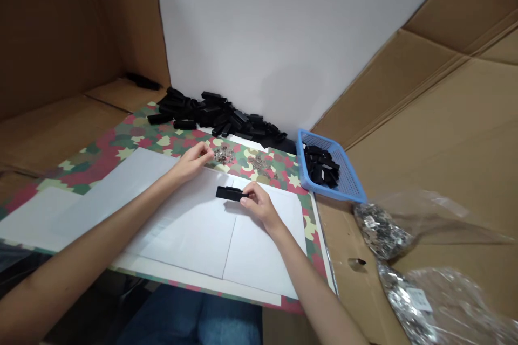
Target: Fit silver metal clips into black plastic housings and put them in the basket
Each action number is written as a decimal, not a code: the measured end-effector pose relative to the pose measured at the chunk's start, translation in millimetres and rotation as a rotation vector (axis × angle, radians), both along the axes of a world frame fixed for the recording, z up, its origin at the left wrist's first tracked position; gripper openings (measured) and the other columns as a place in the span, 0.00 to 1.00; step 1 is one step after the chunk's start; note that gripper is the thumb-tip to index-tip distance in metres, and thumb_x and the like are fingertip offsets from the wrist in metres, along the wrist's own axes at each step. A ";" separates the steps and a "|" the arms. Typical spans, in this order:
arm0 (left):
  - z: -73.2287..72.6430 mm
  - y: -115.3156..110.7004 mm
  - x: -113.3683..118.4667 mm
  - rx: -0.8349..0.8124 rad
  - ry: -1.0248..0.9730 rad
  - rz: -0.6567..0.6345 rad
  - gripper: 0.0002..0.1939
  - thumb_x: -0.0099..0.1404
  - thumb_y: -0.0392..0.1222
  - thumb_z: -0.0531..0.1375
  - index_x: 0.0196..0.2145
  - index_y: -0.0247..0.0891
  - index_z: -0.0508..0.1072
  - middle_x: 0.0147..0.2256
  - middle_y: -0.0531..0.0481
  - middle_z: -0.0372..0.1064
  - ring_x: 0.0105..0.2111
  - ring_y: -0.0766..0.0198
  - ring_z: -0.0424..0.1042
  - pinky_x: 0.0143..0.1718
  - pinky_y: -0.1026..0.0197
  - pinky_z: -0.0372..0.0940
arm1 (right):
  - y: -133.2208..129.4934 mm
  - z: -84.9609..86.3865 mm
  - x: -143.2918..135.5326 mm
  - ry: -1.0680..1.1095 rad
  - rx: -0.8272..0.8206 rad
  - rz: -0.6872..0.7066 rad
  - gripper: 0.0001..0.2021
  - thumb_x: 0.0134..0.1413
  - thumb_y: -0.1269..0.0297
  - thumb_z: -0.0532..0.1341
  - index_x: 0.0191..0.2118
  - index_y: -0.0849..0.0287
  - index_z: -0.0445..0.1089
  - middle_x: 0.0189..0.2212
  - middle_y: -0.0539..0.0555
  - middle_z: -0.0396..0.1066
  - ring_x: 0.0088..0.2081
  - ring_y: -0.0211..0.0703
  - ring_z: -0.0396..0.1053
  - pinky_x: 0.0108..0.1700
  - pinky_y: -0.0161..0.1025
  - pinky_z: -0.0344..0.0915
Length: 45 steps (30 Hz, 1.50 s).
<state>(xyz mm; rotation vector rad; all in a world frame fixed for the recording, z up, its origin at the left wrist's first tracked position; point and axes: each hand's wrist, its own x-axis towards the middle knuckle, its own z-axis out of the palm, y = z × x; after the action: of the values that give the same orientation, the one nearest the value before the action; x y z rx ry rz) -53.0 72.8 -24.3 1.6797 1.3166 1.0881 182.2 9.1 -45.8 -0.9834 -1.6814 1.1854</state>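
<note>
My right hand (259, 205) is closed on one end of a black rectangular piece (230, 193), held just over the white sheets (190, 226). At the left edge of a small pile of metal bits (222, 155), my left hand (195, 160) has its thumb and fingertips pressed together; whatever is between them is too small to make out. A second scatter of small metal bits (259, 164) lies to the right of the first, on the camouflage-patterned tabletop (133, 132).
Black pieces (218, 113) are heaped along the back against a white wall. At the right stands a blue basket (350, 175) holding more black pieces. Clear bags of metal parts (382, 232) lie beyond it on cardboard. Cardboard walls rise on both sides.
</note>
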 end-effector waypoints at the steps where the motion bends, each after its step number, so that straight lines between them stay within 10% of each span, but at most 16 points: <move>1: 2.5 -2.0 0.9 -0.032 -0.056 -0.035 0.13 0.62 0.51 0.53 0.29 0.38 0.64 0.30 0.50 0.66 0.32 0.61 0.66 0.35 0.60 0.60 | -1.2 0.5 -0.2 -0.040 0.067 -0.015 0.06 0.48 0.65 0.62 0.28 0.56 0.63 0.28 0.49 0.61 0.30 0.40 0.60 0.34 0.38 0.60; 14: 12.9 -16.5 6.3 -0.299 -0.355 -0.377 0.13 0.54 0.46 0.68 0.36 0.37 0.75 0.28 0.52 0.69 0.29 0.67 0.66 0.31 0.65 0.58 | -4.7 10.4 6.2 -0.398 0.650 -0.192 0.05 0.55 0.73 0.57 0.30 0.55 0.63 0.34 0.53 0.62 0.35 0.43 0.66 0.38 0.41 0.65; 37: 15.5 -20.5 13.9 -0.338 -0.176 -0.481 0.16 0.52 0.45 0.68 0.34 0.35 0.68 0.21 0.58 0.62 0.22 0.70 0.60 0.24 0.68 0.53 | -12.7 24.0 6.0 -0.557 0.900 -0.206 0.06 0.55 0.75 0.56 0.32 0.56 0.65 0.34 0.55 0.63 0.31 0.41 0.65 0.33 0.38 0.66; 45: 21.6 -24.4 13.5 -0.403 -0.257 -0.603 0.12 0.56 0.47 0.64 0.34 0.37 0.71 0.32 0.52 0.67 0.33 0.64 0.65 0.34 0.64 0.58 | -17.6 21.5 4.6 -0.446 0.854 -0.223 0.08 0.56 0.74 0.56 0.35 0.53 0.66 0.36 0.55 0.64 0.34 0.44 0.66 0.35 0.42 0.68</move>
<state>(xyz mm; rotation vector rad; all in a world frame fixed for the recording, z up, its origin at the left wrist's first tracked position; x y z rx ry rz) -39.5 48.3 -2.7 1.4312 0.7255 0.6035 186.8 -8.4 -24.3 -0.8626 -2.0676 0.0317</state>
